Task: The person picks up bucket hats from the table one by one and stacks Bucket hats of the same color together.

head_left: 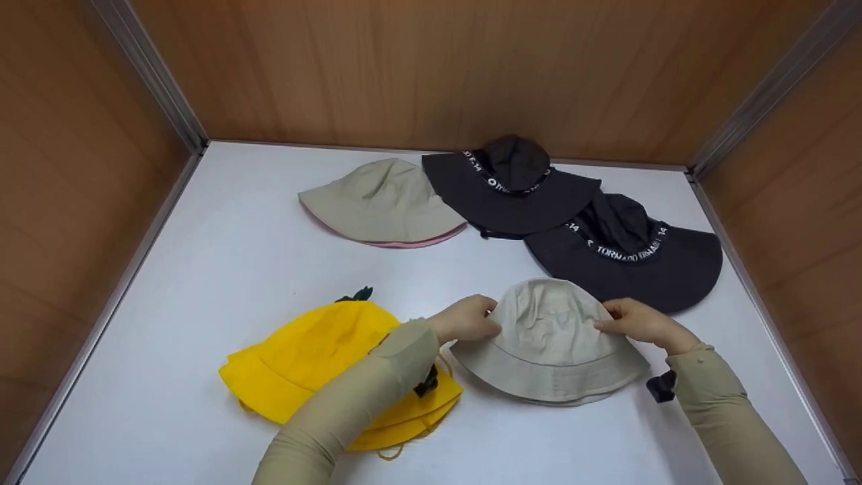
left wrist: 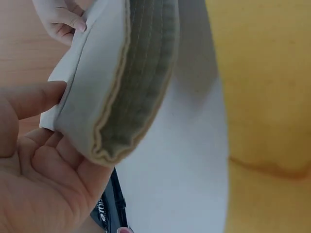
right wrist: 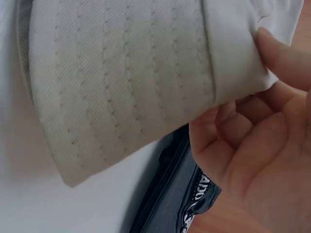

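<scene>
A pale grey-beige bucket hat (head_left: 552,350) is held between both hands near the front right, crown up and brim toward me. My left hand (head_left: 468,318) pinches its left side, thumb on the outer cloth and fingers behind. On the opposite side my right hand (head_left: 643,323) grips the hat the same way. In the left wrist view the folded brim (left wrist: 112,82) shows its stitched underside. Rows of stitching run along the brim (right wrist: 121,82) in the right wrist view. Beneath my left forearm lie yellow hats (head_left: 316,357), partly covered by the sleeve.
At the back, a beige hat with pink lining (head_left: 390,202) lies beside a dark wide-brimmed hat (head_left: 532,209). Another dark hat with white lettering (head_left: 626,269) overlaps it at the right, just behind the held hat. Wooden walls (head_left: 431,74) enclose the white table (head_left: 202,269) on three sides.
</scene>
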Demonstrator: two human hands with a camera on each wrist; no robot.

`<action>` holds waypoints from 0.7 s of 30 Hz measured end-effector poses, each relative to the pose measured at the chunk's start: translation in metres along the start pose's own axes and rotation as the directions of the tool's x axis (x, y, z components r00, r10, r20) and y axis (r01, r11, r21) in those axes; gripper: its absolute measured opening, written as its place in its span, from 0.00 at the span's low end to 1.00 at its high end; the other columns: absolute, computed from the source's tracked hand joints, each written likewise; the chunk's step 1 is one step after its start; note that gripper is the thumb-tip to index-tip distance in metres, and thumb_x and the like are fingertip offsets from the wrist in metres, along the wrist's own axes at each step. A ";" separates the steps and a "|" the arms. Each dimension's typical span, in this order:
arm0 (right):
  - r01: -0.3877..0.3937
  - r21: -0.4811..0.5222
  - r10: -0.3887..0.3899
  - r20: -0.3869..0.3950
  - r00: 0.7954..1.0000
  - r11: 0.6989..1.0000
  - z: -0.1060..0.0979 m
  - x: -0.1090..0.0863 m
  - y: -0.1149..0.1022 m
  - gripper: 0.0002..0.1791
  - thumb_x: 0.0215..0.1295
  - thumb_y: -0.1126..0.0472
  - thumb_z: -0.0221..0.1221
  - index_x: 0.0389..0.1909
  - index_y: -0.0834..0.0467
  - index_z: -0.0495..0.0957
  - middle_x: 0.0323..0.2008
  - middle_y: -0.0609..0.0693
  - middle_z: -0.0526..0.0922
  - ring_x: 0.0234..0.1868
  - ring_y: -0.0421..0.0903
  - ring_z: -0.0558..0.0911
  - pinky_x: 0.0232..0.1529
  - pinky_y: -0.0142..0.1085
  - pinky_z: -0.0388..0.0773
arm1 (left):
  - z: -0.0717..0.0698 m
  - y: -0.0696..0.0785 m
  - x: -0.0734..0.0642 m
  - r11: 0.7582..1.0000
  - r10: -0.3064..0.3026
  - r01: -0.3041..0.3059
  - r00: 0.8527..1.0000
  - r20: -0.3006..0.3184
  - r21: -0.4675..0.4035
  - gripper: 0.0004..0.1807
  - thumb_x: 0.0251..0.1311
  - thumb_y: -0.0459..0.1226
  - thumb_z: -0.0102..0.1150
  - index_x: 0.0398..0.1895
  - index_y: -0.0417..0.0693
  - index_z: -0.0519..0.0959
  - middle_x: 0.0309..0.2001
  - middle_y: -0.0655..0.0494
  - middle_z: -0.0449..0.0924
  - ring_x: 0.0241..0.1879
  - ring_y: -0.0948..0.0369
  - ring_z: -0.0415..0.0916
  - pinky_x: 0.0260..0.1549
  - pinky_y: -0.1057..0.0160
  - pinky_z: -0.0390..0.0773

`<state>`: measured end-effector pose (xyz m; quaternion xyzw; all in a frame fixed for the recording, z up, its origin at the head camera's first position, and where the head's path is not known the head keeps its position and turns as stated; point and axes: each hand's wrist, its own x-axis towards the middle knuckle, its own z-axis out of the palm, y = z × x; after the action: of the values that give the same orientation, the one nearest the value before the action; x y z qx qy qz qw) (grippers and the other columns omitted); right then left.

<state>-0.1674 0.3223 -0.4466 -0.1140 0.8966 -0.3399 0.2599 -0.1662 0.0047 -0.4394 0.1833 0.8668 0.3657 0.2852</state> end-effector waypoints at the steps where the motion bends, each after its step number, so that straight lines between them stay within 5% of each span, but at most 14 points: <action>1: -0.005 -0.022 0.005 -0.006 1.000 1.000 0.000 0.000 0.001 0.15 0.65 0.61 0.57 0.43 0.71 0.76 0.36 0.54 0.80 0.33 0.42 0.73 0.34 0.34 0.71 | 0.002 0.000 0.002 1.000 -0.012 0.012 1.000 -0.001 0.017 0.16 0.60 0.34 0.55 0.51 0.40 0.78 0.49 0.48 0.80 0.42 0.58 0.76 0.47 0.58 0.78; 9: 0.048 -0.089 -0.051 -0.038 0.998 0.995 0.004 -0.001 0.007 0.10 0.62 0.62 0.60 0.35 0.67 0.76 0.31 0.52 0.78 0.31 0.40 0.71 0.31 0.30 0.69 | 0.008 -0.007 0.010 0.989 -0.056 0.056 0.998 -0.006 0.134 0.16 0.58 0.33 0.58 0.50 0.39 0.78 0.48 0.48 0.79 0.40 0.58 0.75 0.43 0.60 0.78; 15: 0.072 -0.081 -0.076 -0.052 0.996 0.994 0.007 0.001 0.015 0.07 0.60 0.67 0.60 0.30 0.65 0.71 0.22 0.44 0.64 0.25 0.38 0.65 0.27 0.29 0.62 | 0.010 -0.012 0.010 0.982 -0.088 0.089 0.996 -0.011 0.165 0.12 0.57 0.32 0.59 0.45 0.39 0.79 0.43 0.50 0.79 0.33 0.61 0.70 0.36 0.64 0.76; 21: 0.073 -0.070 -0.078 -0.070 0.995 0.995 0.010 0.001 0.019 0.08 0.60 0.67 0.59 0.30 0.66 0.70 0.22 0.44 0.63 0.26 0.39 0.65 0.28 0.30 0.62 | 0.013 -0.012 0.011 0.976 -0.124 0.126 0.992 -0.021 0.178 0.11 0.56 0.31 0.58 0.43 0.40 0.79 0.37 0.53 0.78 0.30 0.62 0.69 0.32 0.65 0.74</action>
<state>-0.1633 0.3302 -0.4660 -0.1442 0.9114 -0.3229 0.2103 -0.1678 0.0093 -0.4590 0.1516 0.9074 0.2684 0.2856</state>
